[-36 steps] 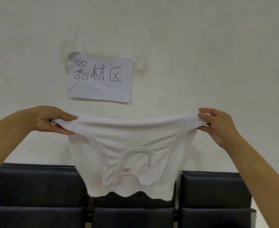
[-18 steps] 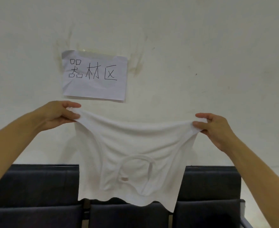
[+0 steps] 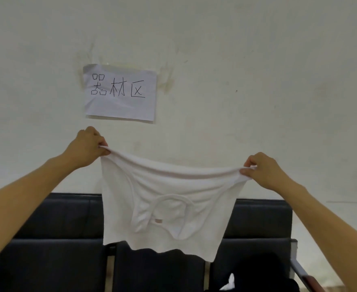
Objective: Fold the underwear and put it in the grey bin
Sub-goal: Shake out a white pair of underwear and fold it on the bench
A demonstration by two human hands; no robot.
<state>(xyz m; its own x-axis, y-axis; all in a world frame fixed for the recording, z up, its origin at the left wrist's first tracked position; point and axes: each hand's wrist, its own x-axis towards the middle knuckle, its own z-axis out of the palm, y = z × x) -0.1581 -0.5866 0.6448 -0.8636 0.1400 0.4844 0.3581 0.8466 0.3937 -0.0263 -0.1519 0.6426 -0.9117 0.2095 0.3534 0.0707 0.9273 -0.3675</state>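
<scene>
White underwear (image 3: 169,197) hangs spread out in the air before a pale wall, its waistband stretched between both hands and tilted down to the right. My left hand (image 3: 88,147) pinches the waistband's left end. At the lower right end, my right hand (image 3: 261,170) pinches the other corner. The leg hems dangle over the dark seats. No grey bin is in view.
A row of dark padded seats (image 3: 53,260) runs along the wall below. A dark heap with a scrap of white cloth (image 3: 229,282) lies on the right seat. A paper sign (image 3: 120,92) with handwriting is taped to the wall above my left hand.
My left hand rose, so the waistband now slopes down to the right. The view tipped downward, showing more of the seats and a dark heap at the lower right.
</scene>
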